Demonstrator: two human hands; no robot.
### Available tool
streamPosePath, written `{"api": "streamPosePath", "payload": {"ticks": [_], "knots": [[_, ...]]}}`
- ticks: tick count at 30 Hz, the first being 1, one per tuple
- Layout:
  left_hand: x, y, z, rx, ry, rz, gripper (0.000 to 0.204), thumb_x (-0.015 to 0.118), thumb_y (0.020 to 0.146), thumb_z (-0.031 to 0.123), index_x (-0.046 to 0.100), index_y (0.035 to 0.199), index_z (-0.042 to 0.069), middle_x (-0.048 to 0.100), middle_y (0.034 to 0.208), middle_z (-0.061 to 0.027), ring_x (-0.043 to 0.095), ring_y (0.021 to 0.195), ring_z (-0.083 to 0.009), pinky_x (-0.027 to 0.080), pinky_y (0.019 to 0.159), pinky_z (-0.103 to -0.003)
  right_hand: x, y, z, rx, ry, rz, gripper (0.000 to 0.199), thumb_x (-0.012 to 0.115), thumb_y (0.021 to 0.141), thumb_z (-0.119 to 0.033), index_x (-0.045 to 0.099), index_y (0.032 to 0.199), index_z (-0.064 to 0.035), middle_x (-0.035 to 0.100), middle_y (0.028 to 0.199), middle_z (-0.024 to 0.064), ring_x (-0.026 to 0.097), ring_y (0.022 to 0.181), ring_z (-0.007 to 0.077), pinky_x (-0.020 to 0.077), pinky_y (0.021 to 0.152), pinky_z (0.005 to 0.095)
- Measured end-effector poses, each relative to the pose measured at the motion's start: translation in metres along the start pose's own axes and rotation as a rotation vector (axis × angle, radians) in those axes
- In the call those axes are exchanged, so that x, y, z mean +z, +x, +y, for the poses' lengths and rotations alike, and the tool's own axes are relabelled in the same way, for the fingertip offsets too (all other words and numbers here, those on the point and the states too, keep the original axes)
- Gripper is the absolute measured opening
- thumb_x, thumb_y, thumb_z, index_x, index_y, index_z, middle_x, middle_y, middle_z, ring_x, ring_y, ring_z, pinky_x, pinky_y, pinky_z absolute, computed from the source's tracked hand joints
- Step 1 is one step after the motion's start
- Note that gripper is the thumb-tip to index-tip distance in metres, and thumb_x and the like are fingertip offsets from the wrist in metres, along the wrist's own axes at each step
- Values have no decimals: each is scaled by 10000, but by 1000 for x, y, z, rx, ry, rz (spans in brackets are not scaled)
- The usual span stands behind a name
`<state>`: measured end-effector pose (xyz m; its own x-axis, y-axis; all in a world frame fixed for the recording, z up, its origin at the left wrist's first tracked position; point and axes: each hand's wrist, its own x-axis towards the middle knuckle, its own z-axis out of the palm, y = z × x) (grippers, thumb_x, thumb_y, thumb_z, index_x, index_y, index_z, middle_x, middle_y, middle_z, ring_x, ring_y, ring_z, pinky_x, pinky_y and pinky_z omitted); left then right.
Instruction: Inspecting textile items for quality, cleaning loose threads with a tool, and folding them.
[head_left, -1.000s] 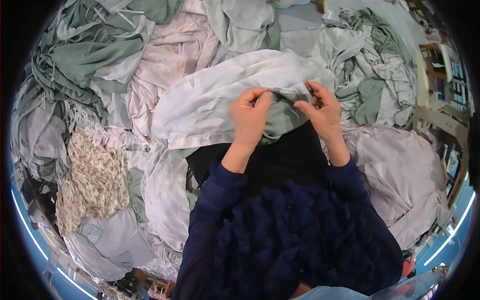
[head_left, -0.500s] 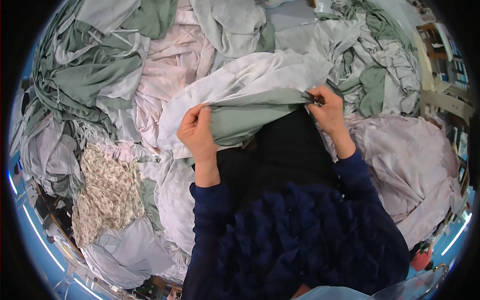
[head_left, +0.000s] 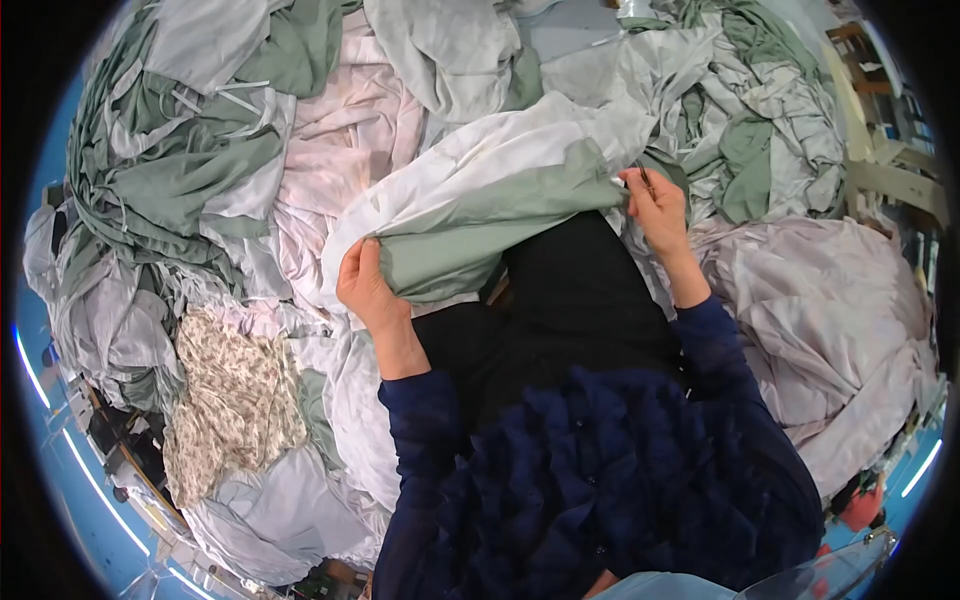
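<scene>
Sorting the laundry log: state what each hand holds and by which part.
Both grip one sage-green and white garment, stretched between them: the left hand pinches its lower left edge, the right hand its right end.

A sheet (head_left: 480, 205) stretches across the middle, the left hand (head_left: 368, 285) at its left end and the right hand (head_left: 655, 205) at its right end. Behind and on both sides lies a heap of linen (head_left: 330, 130). A patterned cloth (head_left: 235, 395) lies left of the left arm.
</scene>
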<state>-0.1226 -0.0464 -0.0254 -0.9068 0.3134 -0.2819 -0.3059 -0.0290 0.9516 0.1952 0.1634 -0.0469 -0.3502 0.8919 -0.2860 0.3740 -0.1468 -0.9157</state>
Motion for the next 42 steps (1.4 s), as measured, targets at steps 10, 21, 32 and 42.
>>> {"api": "streamPosePath", "payload": {"ticks": [10,21,32,42], "knots": [[2,-4,1,18,24,-7,81,654,874,9,672,938,-37,675,874,-47,610,775,-107,496,722,-237,17,29,-3,271,464,-163,153,737,856,-163,656,953,-77,481,619,-90,335,462,1,203,408,197],[26,4,24,-8,440,-508,97,720,800,48,701,854,-30,648,767,-4,555,707,-63,439,655,-210,-40,64,-49,-165,239,330,108,761,818,-112,654,802,-109,514,641,-102,380,520,3,241,464,223],[49,29,4,64,117,-408,158,698,853,75,673,977,-21,659,855,-11,559,734,-58,451,685,-203,43,-7,-81,-407,-161,-103,386,767,784,-57,665,1155,-77,628,998,-44,367,618,9,339,541,160],[-20,-38,18,40,247,-262,134,673,880,101,658,919,-26,658,835,-37,573,712,-66,465,658,-216,103,-18,-113,-760,-549,-285,698,841,635,-107,569,1277,-126,573,1247,79,610,1040,287,524,803,346]]}}
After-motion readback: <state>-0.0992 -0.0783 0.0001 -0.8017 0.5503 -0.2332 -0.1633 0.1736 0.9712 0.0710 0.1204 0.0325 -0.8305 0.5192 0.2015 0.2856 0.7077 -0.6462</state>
